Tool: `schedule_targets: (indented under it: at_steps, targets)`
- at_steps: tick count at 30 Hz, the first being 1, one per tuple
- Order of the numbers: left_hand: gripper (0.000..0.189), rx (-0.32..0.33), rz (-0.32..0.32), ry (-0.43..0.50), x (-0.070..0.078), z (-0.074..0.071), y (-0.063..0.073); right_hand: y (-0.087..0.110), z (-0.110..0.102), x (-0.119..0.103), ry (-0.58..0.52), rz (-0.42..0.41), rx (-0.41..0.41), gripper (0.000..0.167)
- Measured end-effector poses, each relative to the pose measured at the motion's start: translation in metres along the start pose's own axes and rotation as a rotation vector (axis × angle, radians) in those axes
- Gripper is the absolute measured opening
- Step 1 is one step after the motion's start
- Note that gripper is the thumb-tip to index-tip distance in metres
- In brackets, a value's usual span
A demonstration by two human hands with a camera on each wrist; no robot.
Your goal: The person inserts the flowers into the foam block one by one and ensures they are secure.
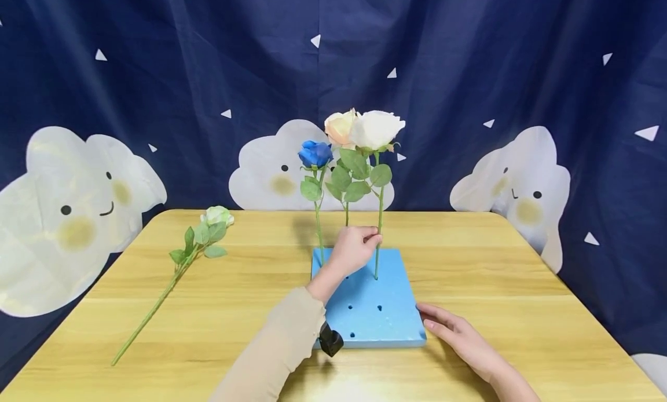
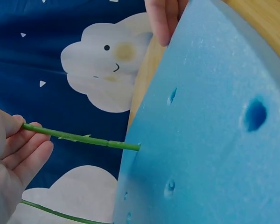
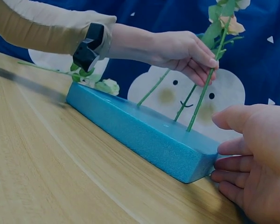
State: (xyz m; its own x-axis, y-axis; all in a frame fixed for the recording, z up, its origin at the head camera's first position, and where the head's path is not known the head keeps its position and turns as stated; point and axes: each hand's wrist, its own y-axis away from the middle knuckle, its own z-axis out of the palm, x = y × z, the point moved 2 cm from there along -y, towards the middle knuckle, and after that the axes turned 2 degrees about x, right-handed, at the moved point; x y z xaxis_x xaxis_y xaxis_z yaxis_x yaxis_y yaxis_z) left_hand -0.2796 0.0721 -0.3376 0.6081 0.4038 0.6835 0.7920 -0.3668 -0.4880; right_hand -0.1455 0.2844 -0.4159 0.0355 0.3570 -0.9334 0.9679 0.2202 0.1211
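My left hand [image 1: 355, 248] pinches the green stem [image 2: 79, 136] of a white rose [image 1: 377, 130] between thumb and fingers. That stem stands upright, its lower end at a hole in the blue foam block [image 1: 365, 324]; how deep it sits I cannot tell. Behind it, a blue rose [image 1: 315, 154] and a peach rose [image 1: 340, 128] stand in the block, the peach one partly hidden by the white petals. At the block's right side, my right hand [image 1: 461, 338] touches the edge with extended fingers, as the right wrist view shows its thumb [image 3: 231, 116] apart from them.
A pale green-white rose [image 1: 217, 216] lies on the wooden table [image 1: 250, 274] to the left, its stem pointing toward me. Several holes [image 2: 255, 114] mark the foam's top. A dark blue curtain [image 1: 260, 43] with clouds hangs behind the table. A black wrist device [image 1: 330, 339] sits on my left sleeve.
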Motion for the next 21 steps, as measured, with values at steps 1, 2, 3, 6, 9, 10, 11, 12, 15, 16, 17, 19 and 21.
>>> schedule_targets:
  at_steps: [1,2,3,6,9,10,11,12,15,16,17,19,21]
  targets:
    - [0.016,0.003,0.002,-0.008,-0.0002,0.0004,0.0003,0.0000,-0.0002,0.0003,0.003,0.005,0.002,0.051]
    - [0.016,0.008,-0.005,-0.014,-0.0008,0.0010,0.0007,0.0000,-0.0003,0.0006,0.005,0.009,0.004,0.051]
    - [0.016,0.014,-0.011,-0.020,-0.0014,0.0017,0.0012,0.0003,-0.0005,0.0008,0.008,0.014,0.007,0.051]
    - [0.020,0.018,-0.013,-0.015,-0.0006,0.0043,0.0028,0.0017,-0.0013,0.0008,0.018,0.013,0.011,0.051]
    - [0.023,0.013,0.021,-0.015,0.0018,0.0077,0.0022,0.0024,-0.0018,0.0003,0.012,0.015,0.015,0.051]
    - [0.021,0.012,0.030,-0.019,0.0027,0.0083,0.0020,0.0022,-0.0016,0.0003,0.008,0.014,0.013,0.051]
    - [0.020,0.011,0.033,-0.023,0.0035,0.0086,0.0019,0.0017,-0.0013,0.0002,0.004,0.013,0.010,0.051]
    - [0.019,0.012,0.036,-0.032,0.0039,0.0087,0.0018,0.0010,-0.0008,0.0002,-0.002,0.011,0.005,0.051]
    - [0.016,0.020,0.021,-0.057,0.0041,0.0077,0.0025,-0.0008,0.0008,0.0004,-0.006,0.005,-0.006,0.051]
    - [0.015,0.019,0.019,-0.066,0.0042,0.0075,0.0029,-0.0010,0.0010,0.0005,-0.003,0.004,-0.006,0.051]
    - [0.016,0.017,0.018,-0.070,0.0042,0.0075,0.0033,-0.0010,0.0012,0.0005,-0.002,0.005,-0.004,0.051]
    - [0.016,0.021,0.041,-0.082,0.0045,0.0078,0.0031,-0.0010,0.0010,0.0002,0.003,0.003,0.001,0.052]
    - [0.018,0.024,0.067,-0.093,0.0049,0.0087,0.0028,-0.0010,0.0007,0.0000,0.010,-0.001,0.004,0.052]
